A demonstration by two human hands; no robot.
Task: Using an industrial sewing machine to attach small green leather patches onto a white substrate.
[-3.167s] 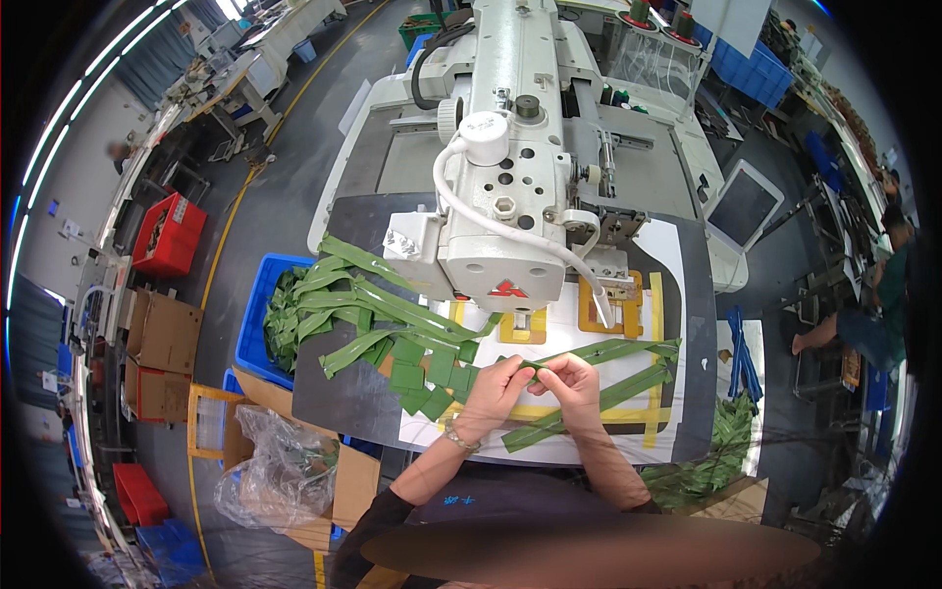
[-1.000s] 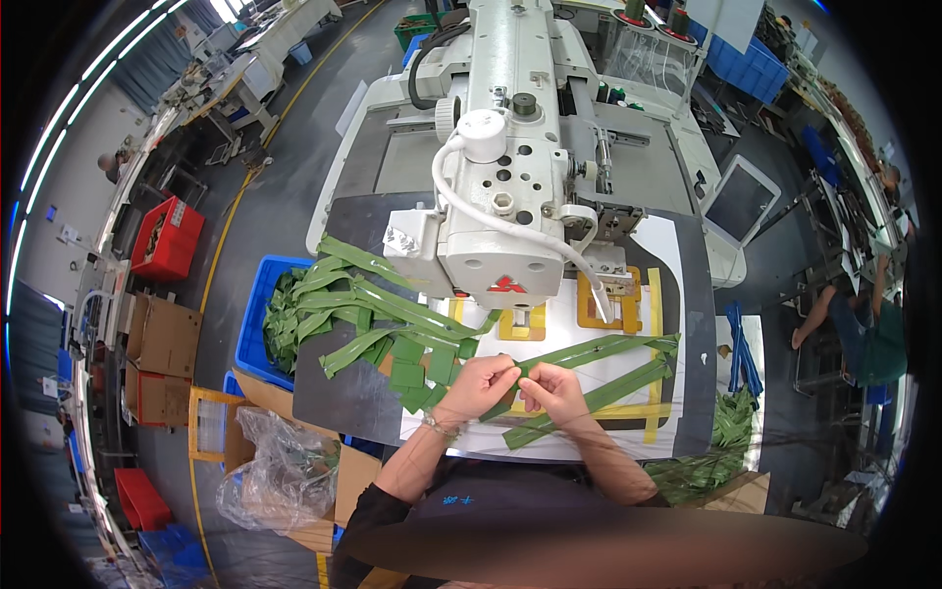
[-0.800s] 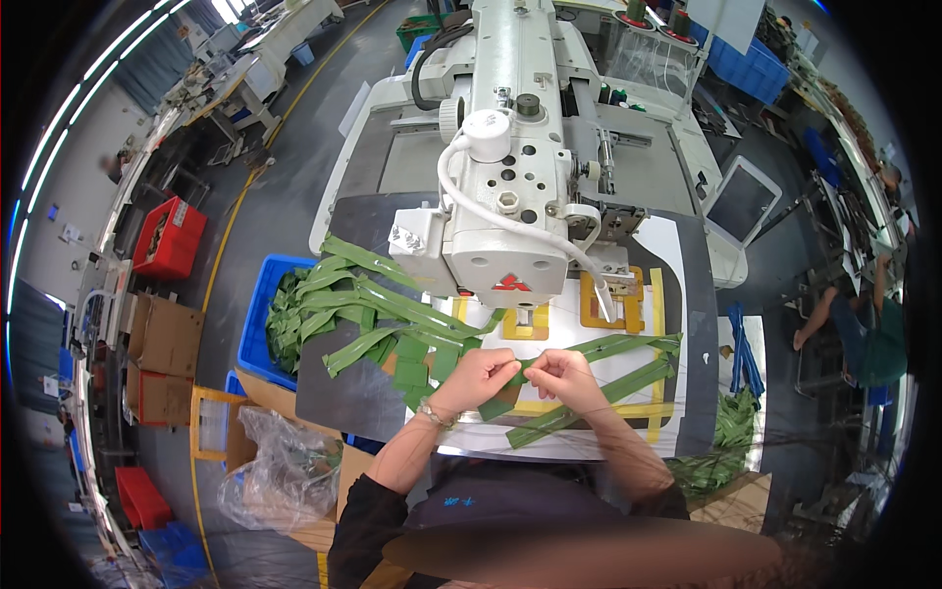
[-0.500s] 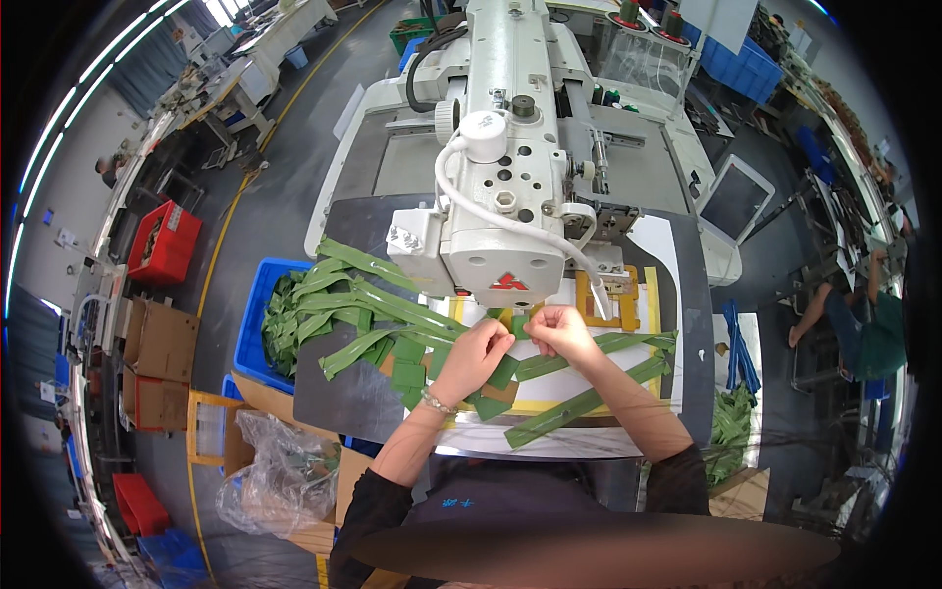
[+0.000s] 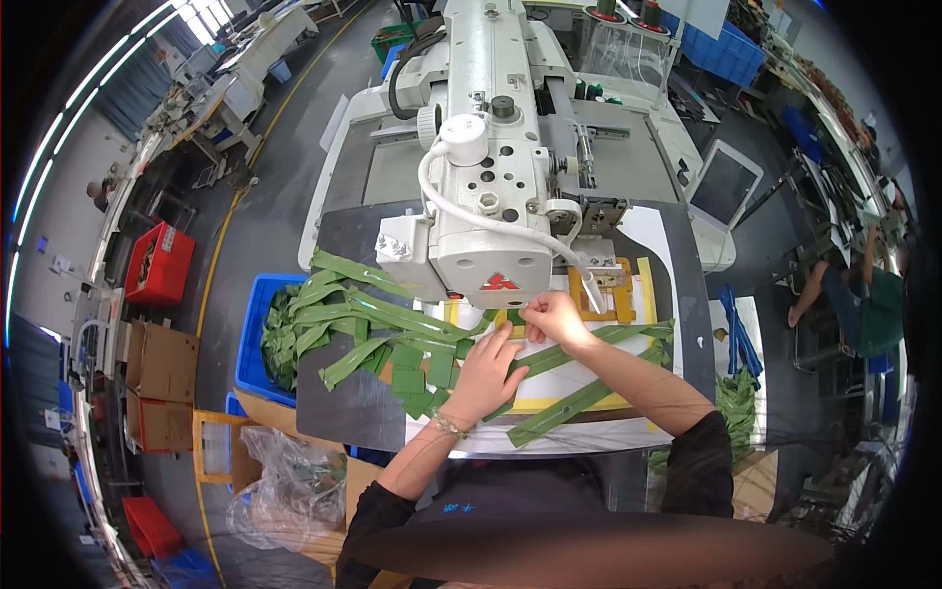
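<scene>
My right hand [image 5: 555,324] pinches at the edge of a small green fabric piece [image 5: 516,316], just below the white head of a sewing machine [image 5: 491,245]. Its fingertips partly hide that piece. Nearer to me, my left hand [image 5: 485,377] lies with fingers stretched out over green fabric, holding nothing that I can see. Long green fabric strips [image 5: 402,316] spread out to the left of it, beside several small green squares [image 5: 408,379]. Another green strip [image 5: 561,412] rests right of my left hand, on the white and yellow-edged plate. A yellow clamp frame [image 5: 620,294] stands right of the machine head.
A blue bin [image 5: 247,344] full of green strips stands at the table's left edge. Below it are a cardboard box and crumpled clear plastic [image 5: 280,486]. A tablet-like screen [image 5: 726,185] stands at the right. Another person [image 5: 868,304] sits far right.
My left hand has opened from a pinch and now lies flatter, a little nearer to me. The right hand remains by the small fabric piece. The whole view has shifted slightly.
</scene>
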